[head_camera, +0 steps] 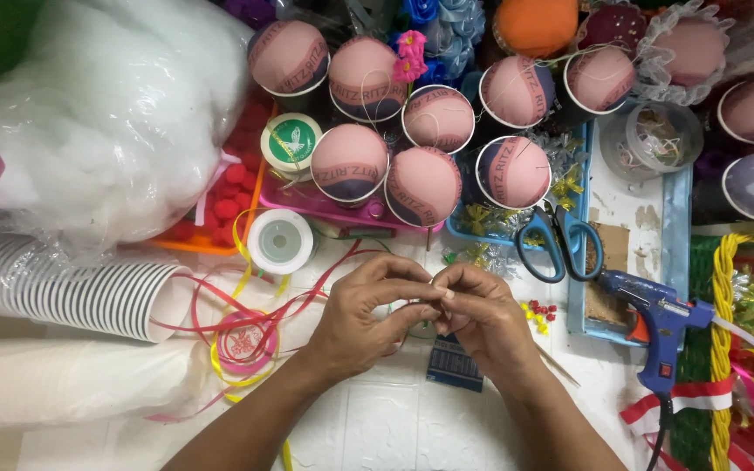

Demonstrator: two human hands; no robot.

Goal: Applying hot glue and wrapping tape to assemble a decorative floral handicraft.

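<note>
1. Your left hand (359,318) pinches a thin ribbon (294,307) that trails left over the white surface (394,419).
2. Your right hand (482,314) meets it fingertip to fingertip, pinching the same small piece; tying it looks under way, calling for steady tension.

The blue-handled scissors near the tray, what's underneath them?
The blue-handled scissors lie across the light blue tray's left edge, blades over gold and silver ribbon bows. The handles rest partly on the white tabletop. Anything directly beneath the blades is covered.
</note>
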